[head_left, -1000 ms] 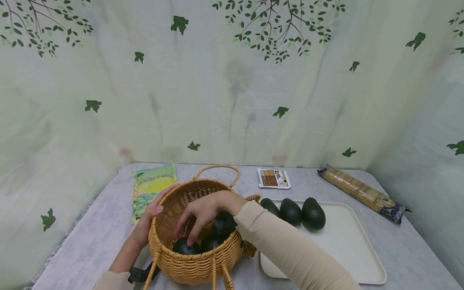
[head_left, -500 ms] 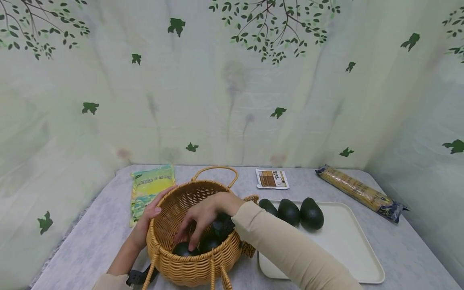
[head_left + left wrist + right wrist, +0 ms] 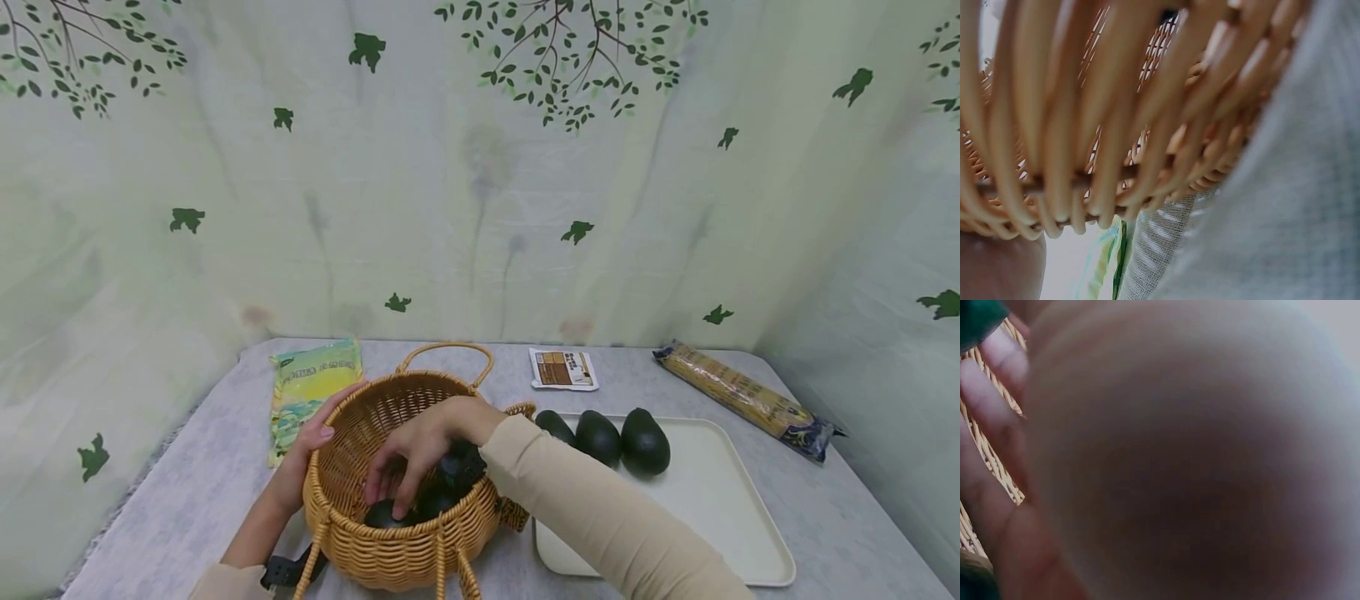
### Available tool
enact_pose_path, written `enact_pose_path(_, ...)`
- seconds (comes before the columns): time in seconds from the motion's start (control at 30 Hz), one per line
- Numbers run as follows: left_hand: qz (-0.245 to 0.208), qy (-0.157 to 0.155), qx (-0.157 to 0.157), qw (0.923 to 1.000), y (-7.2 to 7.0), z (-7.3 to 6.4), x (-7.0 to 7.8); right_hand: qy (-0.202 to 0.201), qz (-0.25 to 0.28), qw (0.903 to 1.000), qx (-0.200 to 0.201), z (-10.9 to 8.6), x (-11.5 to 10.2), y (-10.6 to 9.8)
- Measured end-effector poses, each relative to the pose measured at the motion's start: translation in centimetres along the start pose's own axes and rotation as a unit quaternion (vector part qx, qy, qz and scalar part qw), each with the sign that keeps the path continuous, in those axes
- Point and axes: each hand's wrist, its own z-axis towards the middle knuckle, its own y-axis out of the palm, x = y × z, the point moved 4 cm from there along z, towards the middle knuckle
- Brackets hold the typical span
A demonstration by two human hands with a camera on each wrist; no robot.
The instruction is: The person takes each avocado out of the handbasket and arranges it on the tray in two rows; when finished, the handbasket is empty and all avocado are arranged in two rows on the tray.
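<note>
A wicker basket [image 3: 405, 558] stands tilted toward me in the head view, with dark avocados in its bottom. My left hand [image 3: 311, 442] grips its left rim, thumb over the edge; the left wrist view is filled by the basket's woven side [image 3: 1072, 125]. My right hand [image 3: 427, 446] reaches down inside, thumb and fingers over the front avocado [image 3: 382, 514]. Another avocado [image 3: 437, 500] lies just right of it, partly under the hand. In the right wrist view a blurred palm covers most; fingers [image 3: 997, 425] spread before the weave, with dark green avocado skin [image 3: 979, 322] near their tips.
Right of the basket is a white tray [image 3: 712, 533] with three avocados [image 3: 645, 442] along its far left side. Behind lie a yellow-green packet [image 3: 315, 383], a small white-brown packet [image 3: 564, 369] and a long noodle-like package [image 3: 742, 396]. The basket's handle [image 3: 450, 346] stands up behind.
Inside the basket, the front avocado and my right fingers have shifted slightly right. The left hand keeps its hold on the rim.
</note>
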Motion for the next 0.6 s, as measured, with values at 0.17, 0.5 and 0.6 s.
enact_pose_path(0.17,0.011,-0.001,0.006,0.9999,-0.01,0.01,0.05,-0.004,-0.038,0.9993,-0.006,-0.04,-0.05,-0.11)
enact_pose_path(0.5,0.016,-0.006,0.014,0.9998,0.02,0.02,0.08,0.006,0.003,0.9998,0.017,-0.14,-0.01,0.01)
enact_pose_path(0.6,0.012,-0.006,0.012,0.9998,0.02,0.03,0.05,0.0,0.006,0.9997,0.025,-0.19,-0.12,-0.03)
